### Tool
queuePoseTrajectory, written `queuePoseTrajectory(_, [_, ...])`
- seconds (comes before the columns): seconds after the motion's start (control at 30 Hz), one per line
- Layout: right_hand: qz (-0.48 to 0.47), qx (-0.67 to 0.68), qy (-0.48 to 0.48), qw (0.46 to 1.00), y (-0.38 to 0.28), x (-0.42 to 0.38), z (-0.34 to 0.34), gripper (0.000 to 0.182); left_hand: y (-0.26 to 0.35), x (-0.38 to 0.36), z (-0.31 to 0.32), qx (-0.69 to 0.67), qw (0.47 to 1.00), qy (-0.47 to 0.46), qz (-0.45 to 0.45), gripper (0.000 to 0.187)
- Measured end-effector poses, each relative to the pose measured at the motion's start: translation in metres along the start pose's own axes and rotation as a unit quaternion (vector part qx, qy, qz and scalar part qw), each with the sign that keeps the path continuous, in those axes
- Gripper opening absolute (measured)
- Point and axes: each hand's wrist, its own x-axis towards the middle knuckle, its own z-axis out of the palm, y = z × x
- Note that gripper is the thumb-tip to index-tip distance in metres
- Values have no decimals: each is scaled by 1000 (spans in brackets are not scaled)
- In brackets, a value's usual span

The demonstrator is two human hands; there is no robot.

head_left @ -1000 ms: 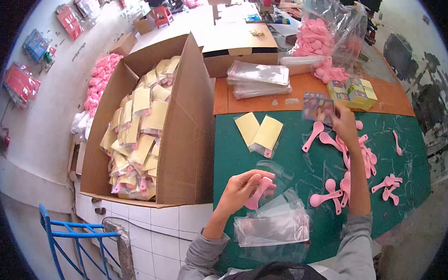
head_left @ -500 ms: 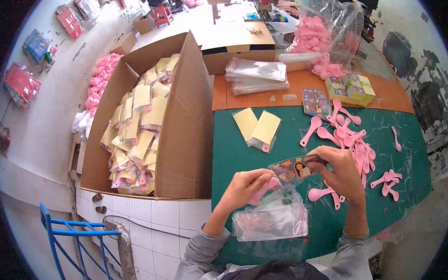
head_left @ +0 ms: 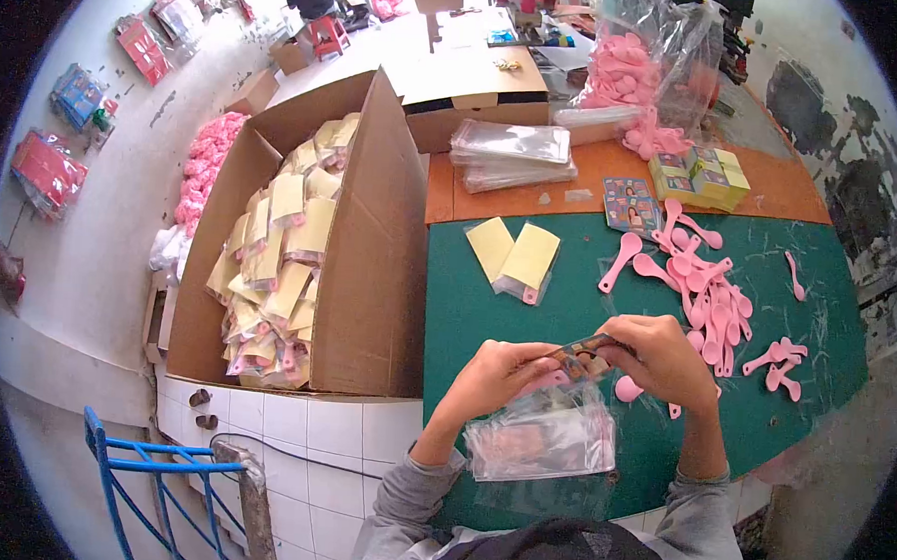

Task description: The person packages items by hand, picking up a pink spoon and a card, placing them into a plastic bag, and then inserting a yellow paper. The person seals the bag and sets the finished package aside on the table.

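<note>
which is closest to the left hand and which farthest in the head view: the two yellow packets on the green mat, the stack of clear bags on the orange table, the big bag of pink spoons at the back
From the left hand:
1. Two yellow packets, on the green mat just beyond the hand.
2. Stack of clear bags, farther back on the orange table.
3. Big bag of pink spoons, at the back right.

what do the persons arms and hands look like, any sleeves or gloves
Both arms wear grey long sleeves, the left sleeve and the right sleeve, pushed back from the wrists with ribbed-looking cuffs. The left hand and right hand are bare: no gloves, rings or watch visible.
</note>
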Motion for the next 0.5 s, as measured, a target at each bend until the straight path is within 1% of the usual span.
queuePoseTrajectory(0.03, [-2,-2,7,1000,3,0,1,12,4,1,-2,30,1000,-9,4,25])
queuePoseTrajectory(0.13, [19,2,-6,1000,-4,-1,-8,14,5,0,-6,-13,999,-37,-5,27])
queuePoseTrajectory(0.23, [23,18,-27,999,-5,-1,-5,13,-4,1,-4,-27,998,-33,53,28])
queuePoseTrajectory(0.33, [8,-47,-116,992,0,-1,7,11,-11,5,6,-42,994,-26,99,34])
queuePoseTrajectory(0.47, [9,-141,-181,973,0,-7,22,12,-1,4,15,32,996,36,69,48])
queuePoseTrajectory(0.5, [1,-113,-150,982,3,-6,26,12,-4,5,20,58,994,58,70,54])
